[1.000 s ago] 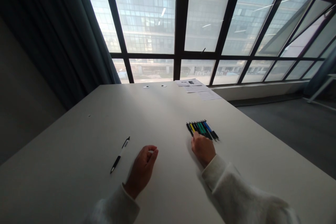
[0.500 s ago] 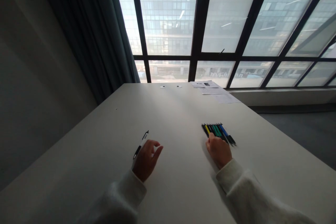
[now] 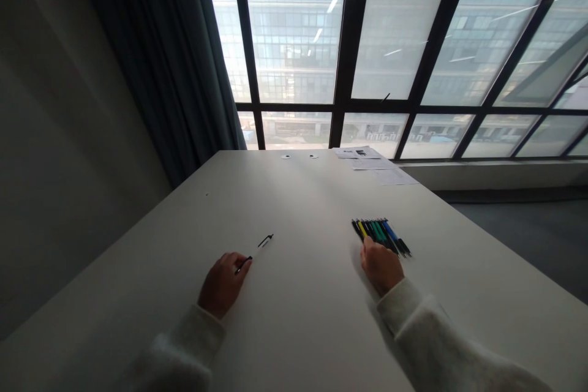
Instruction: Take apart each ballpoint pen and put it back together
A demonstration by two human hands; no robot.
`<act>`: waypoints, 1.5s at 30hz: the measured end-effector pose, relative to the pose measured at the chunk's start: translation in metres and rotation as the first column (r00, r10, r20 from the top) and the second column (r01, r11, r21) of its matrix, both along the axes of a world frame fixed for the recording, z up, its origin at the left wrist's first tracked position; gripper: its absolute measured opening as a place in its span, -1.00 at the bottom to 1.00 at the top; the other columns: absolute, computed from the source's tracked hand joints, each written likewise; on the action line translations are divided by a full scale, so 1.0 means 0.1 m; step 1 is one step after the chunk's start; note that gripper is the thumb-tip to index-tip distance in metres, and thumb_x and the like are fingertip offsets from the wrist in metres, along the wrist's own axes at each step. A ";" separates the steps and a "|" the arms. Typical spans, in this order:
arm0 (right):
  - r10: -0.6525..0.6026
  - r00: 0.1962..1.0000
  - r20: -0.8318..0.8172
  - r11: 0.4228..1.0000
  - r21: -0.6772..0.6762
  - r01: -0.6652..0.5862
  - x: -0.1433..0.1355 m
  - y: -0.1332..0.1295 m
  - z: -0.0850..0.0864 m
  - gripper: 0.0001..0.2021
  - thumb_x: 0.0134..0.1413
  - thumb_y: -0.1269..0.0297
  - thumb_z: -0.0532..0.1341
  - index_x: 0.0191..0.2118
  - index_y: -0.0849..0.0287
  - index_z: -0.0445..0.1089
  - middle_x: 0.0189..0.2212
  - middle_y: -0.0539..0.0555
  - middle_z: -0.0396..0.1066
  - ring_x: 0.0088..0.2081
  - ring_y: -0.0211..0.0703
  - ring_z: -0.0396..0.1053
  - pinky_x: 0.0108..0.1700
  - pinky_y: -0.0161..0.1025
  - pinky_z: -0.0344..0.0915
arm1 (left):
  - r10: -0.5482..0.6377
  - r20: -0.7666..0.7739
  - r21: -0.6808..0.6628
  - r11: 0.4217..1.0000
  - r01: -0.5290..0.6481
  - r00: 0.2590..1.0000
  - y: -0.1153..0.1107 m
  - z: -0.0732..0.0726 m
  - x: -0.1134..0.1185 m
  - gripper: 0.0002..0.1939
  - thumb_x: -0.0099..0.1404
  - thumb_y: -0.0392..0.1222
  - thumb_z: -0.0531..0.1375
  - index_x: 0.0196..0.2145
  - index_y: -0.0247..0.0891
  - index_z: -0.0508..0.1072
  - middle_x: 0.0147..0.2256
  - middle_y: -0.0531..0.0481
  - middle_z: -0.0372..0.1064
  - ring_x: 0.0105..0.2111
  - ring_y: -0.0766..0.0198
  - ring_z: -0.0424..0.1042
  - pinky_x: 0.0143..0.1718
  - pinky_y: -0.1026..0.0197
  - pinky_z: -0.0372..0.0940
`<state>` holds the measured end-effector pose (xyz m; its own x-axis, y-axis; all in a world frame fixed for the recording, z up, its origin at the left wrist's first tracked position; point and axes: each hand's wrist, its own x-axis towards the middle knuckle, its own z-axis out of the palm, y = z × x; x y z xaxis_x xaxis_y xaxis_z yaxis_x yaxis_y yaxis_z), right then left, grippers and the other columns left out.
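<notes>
Near the middle of the white table, my left hand [image 3: 223, 283] pinches the near end of a black-and-white pen [image 3: 265, 241] between thumb and fingers. The far end of this pen points away and to the right. A row of pens [image 3: 382, 233], black, yellow, green and blue, lies side by side on the right. My right hand [image 3: 382, 266] rests at their near left end, fingers curled and touching the row. The fingers cover the near ends of several pens, and what lies beneath them is hidden.
The white tabletop [image 3: 298, 318] stretches toward the window [image 3: 294, 43]. Sheets of paper [image 3: 397, 177] lie at its far right edge, and two small white discs [image 3: 313, 157] sit at the far edge. A dark curtain [image 3: 184, 73] hangs at the left.
My left hand has moved left around the pen and taken hold of its near end. The pen has shifted right and turned clockwise. My right hand has stayed at the row.
</notes>
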<state>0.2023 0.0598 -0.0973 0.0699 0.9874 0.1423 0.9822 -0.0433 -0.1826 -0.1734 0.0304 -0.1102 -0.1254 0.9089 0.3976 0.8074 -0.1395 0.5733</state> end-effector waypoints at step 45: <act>0.689 0.345 -0.637 0.724 0.626 -0.290 -0.46 -0.86 1.61 -0.80 0.32 0.25 0.13 -0.32 0.17 0.42 -0.59 -0.02 0.29 -0.54 -0.23 0.25 -0.47 -0.24 0.18 | -0.443 0.514 0.531 0.837 0.133 0.734 -0.74 1.89 0.71 -0.82 0.21 -0.06 0.35 -0.38 -0.22 0.54 -0.37 0.02 0.42 -0.48 0.33 0.42 -0.48 0.30 0.37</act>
<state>0.1559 -0.0261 0.0636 -0.1348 0.7586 0.6375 0.1881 0.6513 -0.7352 -0.1021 -0.0438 0.0787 -0.2362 0.6882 0.6860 0.1928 -0.6587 0.7273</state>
